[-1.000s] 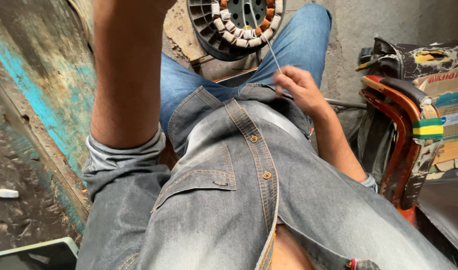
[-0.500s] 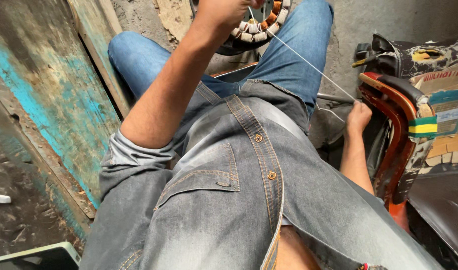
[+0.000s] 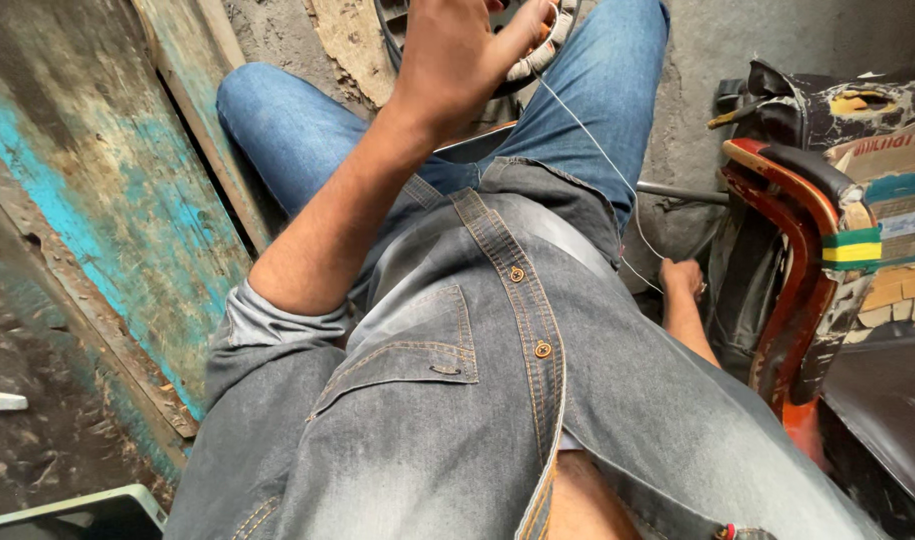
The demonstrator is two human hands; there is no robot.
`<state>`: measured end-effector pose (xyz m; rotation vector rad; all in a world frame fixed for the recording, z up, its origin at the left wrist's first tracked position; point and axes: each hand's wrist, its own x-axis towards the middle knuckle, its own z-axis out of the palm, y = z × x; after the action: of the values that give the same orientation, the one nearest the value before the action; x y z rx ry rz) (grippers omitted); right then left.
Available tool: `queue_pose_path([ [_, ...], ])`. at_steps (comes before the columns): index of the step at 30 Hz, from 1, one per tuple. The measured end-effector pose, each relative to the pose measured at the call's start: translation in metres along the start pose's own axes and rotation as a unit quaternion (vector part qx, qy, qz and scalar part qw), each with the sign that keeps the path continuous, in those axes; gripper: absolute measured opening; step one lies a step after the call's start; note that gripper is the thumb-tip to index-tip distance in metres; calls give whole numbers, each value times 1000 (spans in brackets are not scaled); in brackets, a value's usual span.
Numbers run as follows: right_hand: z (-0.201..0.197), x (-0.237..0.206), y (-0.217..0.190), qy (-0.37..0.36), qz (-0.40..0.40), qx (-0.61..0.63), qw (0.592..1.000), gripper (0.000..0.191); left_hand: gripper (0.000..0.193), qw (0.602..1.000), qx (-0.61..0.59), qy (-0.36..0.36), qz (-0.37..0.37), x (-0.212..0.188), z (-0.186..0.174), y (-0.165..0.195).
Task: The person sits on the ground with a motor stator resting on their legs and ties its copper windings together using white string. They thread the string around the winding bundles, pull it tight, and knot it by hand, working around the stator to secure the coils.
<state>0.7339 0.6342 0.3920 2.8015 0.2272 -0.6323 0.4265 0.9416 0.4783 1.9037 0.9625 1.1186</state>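
My left hand (image 3: 457, 60) grips the rim of a round motor stator (image 3: 537, 55) with wound coils, held above my knees at the top of the view. A thin pale wire (image 3: 602, 150) runs from the stator down and to the right. My right hand (image 3: 682, 280) is low beside my right hip, closed on the end of that wire and holding it taut. I wear a grey denim shirt (image 3: 457, 400) and blue jeans (image 3: 297, 130).
A worn wooden board with peeling blue paint (image 3: 107, 230) leans at the left. A red-framed seat with taped padding (image 3: 807, 250) stands close at the right. A metal rod (image 3: 682, 192) lies on the concrete floor (image 3: 707, 60) behind my right hand.
My right hand has drawn the wire away from the stator, down and to the right past my hip. My left arm has shifted right, keeping hold of the stator.
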Motion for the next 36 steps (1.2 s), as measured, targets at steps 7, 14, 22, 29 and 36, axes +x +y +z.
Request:
queue_pose_path([
  [7,-34,-1,-85,221,-413,208,858,24,52,956,206,-105,182,-8,-11,13],
  [14,-67,-78,-185,-214,-624,413,628,29,43,956,193,-90,201,-13,-18,2],
  [22,-56,-89,-141,-276,-570,397,664,27,37,962,170,-53,207,-34,-8,-10],
  [29,-77,-94,-106,-181,-610,363,681,27,50,957,173,-65,224,-35,-9,-8],
  [36,-106,-109,-112,-167,-687,317,632,23,49,951,180,-52,245,-28,-7,-7],
])
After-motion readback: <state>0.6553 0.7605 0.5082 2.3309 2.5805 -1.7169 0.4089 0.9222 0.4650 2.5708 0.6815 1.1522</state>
